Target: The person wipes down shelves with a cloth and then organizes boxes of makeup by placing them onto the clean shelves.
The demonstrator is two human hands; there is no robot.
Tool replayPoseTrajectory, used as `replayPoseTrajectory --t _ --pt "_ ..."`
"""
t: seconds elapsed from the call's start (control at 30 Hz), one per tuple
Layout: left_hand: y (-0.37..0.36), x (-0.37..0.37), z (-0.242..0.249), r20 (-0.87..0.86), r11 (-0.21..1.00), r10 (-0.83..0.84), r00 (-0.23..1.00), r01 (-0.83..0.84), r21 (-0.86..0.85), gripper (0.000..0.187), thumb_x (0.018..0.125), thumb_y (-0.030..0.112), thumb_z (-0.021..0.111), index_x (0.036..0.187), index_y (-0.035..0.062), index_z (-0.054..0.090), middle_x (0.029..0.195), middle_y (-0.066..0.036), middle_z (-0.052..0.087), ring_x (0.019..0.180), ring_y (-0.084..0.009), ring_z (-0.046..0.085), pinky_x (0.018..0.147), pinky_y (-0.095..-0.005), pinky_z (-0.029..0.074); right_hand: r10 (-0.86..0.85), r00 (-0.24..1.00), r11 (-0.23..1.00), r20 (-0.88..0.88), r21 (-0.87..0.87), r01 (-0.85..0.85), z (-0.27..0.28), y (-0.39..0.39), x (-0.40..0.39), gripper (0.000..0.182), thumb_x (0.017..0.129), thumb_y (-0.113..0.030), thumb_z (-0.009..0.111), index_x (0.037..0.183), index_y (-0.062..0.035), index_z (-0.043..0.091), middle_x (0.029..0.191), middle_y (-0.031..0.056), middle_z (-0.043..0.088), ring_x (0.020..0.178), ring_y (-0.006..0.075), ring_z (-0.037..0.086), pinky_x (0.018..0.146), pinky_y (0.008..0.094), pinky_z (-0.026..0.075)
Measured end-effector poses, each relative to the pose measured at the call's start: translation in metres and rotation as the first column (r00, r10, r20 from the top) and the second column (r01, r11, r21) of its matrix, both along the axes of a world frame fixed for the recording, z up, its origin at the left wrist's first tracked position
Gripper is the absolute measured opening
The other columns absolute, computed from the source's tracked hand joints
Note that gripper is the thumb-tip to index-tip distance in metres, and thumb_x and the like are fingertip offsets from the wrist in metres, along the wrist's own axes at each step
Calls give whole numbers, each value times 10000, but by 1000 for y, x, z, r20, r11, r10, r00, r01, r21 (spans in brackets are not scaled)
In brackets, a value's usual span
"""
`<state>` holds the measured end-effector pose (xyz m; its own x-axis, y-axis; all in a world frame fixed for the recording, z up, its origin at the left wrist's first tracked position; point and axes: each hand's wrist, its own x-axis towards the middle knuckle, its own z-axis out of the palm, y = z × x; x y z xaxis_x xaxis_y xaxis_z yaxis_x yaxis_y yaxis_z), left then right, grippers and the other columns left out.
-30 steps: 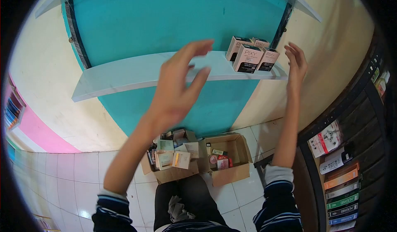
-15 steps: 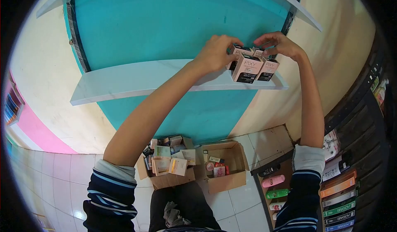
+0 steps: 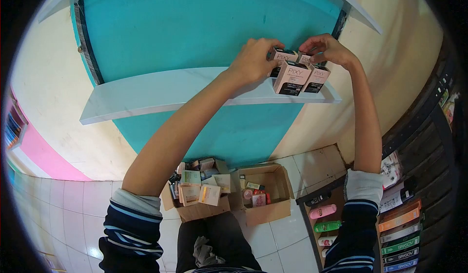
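Note:
Several pink and black PIXY boxes stand in two rows at the right end of the white shelf (image 3: 161,92). The front left box (image 3: 292,78) and the front right box (image 3: 317,79) face me. My left hand (image 3: 257,60) grips the back left box (image 3: 283,55) between thumb and fingers. At the back right, my right hand (image 3: 325,50) has its fingers curled around the top of another box (image 3: 304,57), which is mostly hidden behind the front ones.
Below on the tiled floor are a carton full of small boxes (image 3: 204,212) and a second carton (image 3: 267,215) with a few items. Bottles (image 3: 322,211) and hair-dye boxes (image 3: 399,245) lie at the lower right. Another shelf (image 3: 358,12) runs above.
The view has shifted very slightly. Both hands stay at the back boxes, with the right fingers a little lower and closer to the box top.

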<state>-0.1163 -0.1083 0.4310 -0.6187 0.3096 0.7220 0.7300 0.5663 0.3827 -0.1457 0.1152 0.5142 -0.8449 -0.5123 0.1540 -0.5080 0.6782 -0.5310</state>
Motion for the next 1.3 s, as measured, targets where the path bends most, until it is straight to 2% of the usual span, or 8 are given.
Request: replayPoseTrajectory --t 0.3,0.57,1.0,1.07,1.2,1.23,1.27,1.3 --pt "-2 4 -2 59 999 4 998 -1 -45 437 755 216 637 1152 68 529 1023 -166 572 871 -264 568 812 -370 452 8 998 999 -63 -43 -11 2 15 10 412 637 40 642 1035 -59 597 1065 84 582 959 205 555 846 311 461" --pt "-5 1 -10 33 1000 -26 999 26 0 498 735 186 644 1184 46 479 1008 -173 563 885 -279 543 807 -380 446 -171 958 866 -231 -499 34 -38 41 49 308 763 -36 599 1070 -42 572 1068 76 579 947 175 555 835 283 441" --pt "-19 -1 -5 68 999 -17 998 19 -30 525 697 189 689 1155 35 485 964 -189 589 878 -267 586 783 -370 473 -409 880 718 -241 -680 147 -88 64 87 276 805 -90 583 1072 -24 569 1052 81 593 962 167 559 806 266 427" --pt "-47 15 -10 -276 995 55 960 -74 -61 519 696 178 705 1145 31 490 941 -178 602 869 -252 600 783 -351 481 -497 829 559 -256 -825 80 -113 70 96 281 812 -86 577 1084 -15 559 1054 93 590 963 177 565 815 277 433" --pt "-108 134 -55 -247 943 284 927 -223 248 453 729 47 673 1136 13 477 969 -139 604 922 -229 592 838 -344 472 -744 613 369 -267 -928 44 -194 41 143 223 812 -73 573 1015 16 553 965 125 588 918 206 573 789 314 456" --pt "-118 159 -76 -193 905 271 943 -181 386 426 742 -17 636 1132 -3 464 969 -137 601 947 -225 582 857 -352 466 -723 605 451 -333 -891 48 -231 38 153 180 808 -60 562 971 17 550 936 122 582 877 203 572 767 312 463" --pt "-123 184 -107 -73 823 410 909 -334 460 403 749 -52 604 1122 -26 453 957 -140 594 958 -222 576 864 -341 463 -698 592 529 -402 -847 48 -269 33 161 138 804 -47 550 926 17 548 907 118 576 837 199 572 745 311 471" --pt "-131 197 -149 57 720 493 868 -444 533 372 715 -46 617 1069 -40 503 926 -145 614 901 -180 602 825 -311 465 -639 699 537 -322 -837 106 -293 -1 176 74 793 -23 518 859 1 543 855 102 568 771 181 561 718 300 474"
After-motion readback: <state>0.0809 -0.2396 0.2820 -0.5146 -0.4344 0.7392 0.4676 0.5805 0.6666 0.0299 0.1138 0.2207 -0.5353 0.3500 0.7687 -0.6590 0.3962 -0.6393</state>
